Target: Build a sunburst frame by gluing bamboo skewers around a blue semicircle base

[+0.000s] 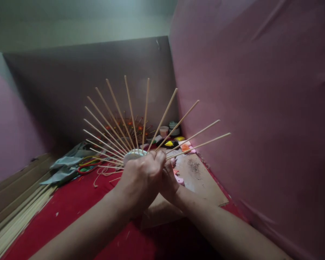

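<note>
- You have dim light, brightest above the grey wall (70,83).
- Right of it, your pink wall (227,72) darkens outward.
- Small things (169,143) at the grey wall's foot look soft.

Pale disc (134,154), fanned round with wooden sticks (131,112), is gripped by the left hand (141,177) | right hand (170,178) is tucked against the left, its grip partly hidden | brown board (207,187) is strewn with dark crumbs (193,166) | pale strips (21,221) are laid beside cardboard (18,180), left of red cloth (70,213)
</note>
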A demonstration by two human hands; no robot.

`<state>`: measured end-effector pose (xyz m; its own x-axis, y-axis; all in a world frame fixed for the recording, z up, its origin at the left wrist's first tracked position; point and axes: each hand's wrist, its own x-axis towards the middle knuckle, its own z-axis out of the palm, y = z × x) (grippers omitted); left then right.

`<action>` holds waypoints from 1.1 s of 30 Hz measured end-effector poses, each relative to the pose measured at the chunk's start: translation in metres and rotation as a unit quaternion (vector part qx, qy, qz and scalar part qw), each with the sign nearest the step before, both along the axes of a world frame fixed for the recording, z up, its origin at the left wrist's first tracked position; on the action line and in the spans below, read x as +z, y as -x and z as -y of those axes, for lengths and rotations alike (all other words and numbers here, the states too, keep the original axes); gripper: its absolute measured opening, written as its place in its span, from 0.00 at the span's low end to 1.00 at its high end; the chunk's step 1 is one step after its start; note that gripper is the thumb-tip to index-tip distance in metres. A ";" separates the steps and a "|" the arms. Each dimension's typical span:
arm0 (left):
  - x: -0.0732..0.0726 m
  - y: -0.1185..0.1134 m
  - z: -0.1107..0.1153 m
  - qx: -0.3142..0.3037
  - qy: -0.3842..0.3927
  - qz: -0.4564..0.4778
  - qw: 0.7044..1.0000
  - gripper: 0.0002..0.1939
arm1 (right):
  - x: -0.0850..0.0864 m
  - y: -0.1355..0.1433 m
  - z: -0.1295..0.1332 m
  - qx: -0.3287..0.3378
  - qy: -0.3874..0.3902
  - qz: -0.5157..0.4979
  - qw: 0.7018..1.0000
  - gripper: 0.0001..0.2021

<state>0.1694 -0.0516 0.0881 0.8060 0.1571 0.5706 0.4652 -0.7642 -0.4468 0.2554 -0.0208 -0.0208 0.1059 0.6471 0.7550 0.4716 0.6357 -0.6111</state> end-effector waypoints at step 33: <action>-0.006 0.023 -0.015 -0.123 0.151 0.187 0.963 0.07 | 0.035 0.003 0.012 0.220 0.000 -0.233 0.947 0.10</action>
